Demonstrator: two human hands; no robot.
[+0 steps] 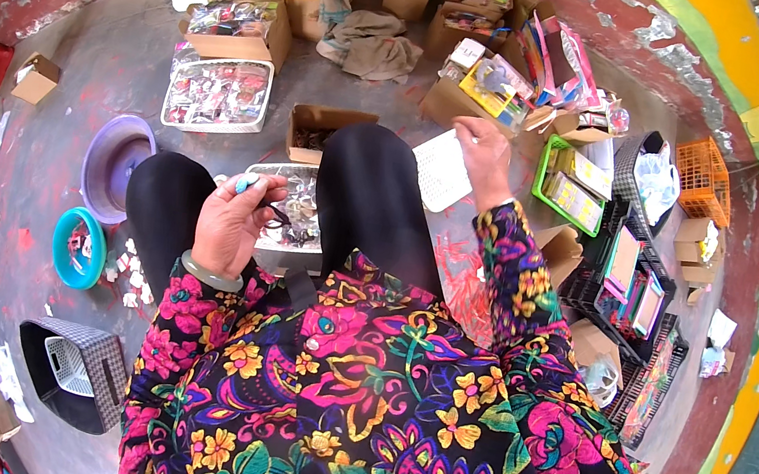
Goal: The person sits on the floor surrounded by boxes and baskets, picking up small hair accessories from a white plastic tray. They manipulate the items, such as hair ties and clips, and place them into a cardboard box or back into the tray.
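My left hand [232, 223] is raised beside my left knee, its fingers closed in a pinch. Between the fingertips shows a small pale-blue and white piece [248, 181], and a dark strip hangs by the palm; its kind is unclear. Beyond that hand lies a white basket [296, 241] of small packaged items, partly behind my knee. My right hand [486, 162] is held up past my right knee, thumb and fingers pressed together; what they hold, if anything, cannot be made out. Below and left of it is a white perforated tray [441, 173].
A purple basin [101, 178] and a teal basin [62, 254] stand at the left. Ahead are an open brown box [305, 112] and a white basket of packets [172, 111]. Right are a green tray [546, 190], black crates [583, 291] and an orange crate [714, 184].
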